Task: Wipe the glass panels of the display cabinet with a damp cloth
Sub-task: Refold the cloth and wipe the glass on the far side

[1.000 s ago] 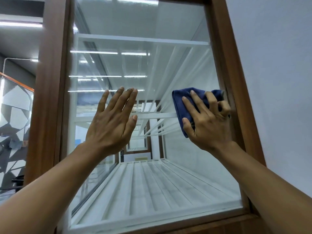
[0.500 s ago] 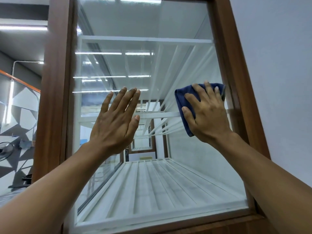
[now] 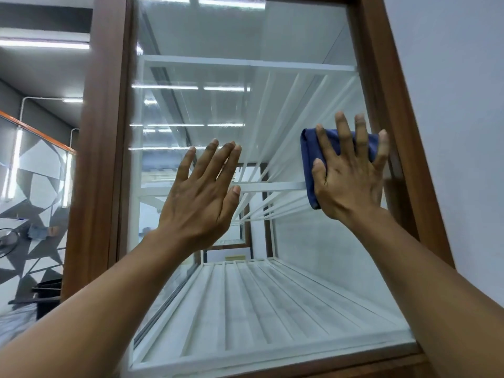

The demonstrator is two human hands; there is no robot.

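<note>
The display cabinet has a brown wooden frame (image 3: 103, 159) around a tall glass panel (image 3: 218, 64). White slatted shelves show behind the glass. My right hand (image 3: 347, 181) lies flat with spread fingers over a folded dark blue cloth (image 3: 309, 159), pressing it on the glass at the panel's right edge, close to the right frame post. My left hand (image 3: 199, 200) is flat and open against the middle of the glass, fingers together and pointing up, holding nothing.
A plain white wall (image 3: 450, 105) stands right of the cabinet. Left of the frame are a wall with grey and white geometric shapes (image 3: 35, 186), ceiling strip lights (image 3: 43, 45), a fan (image 3: 8, 241) and dark furniture low down.
My right hand has slid the blue cloth up and to the right, nearer the frame, with its fingers spreading wider. My left hand stays flat on the glass.
</note>
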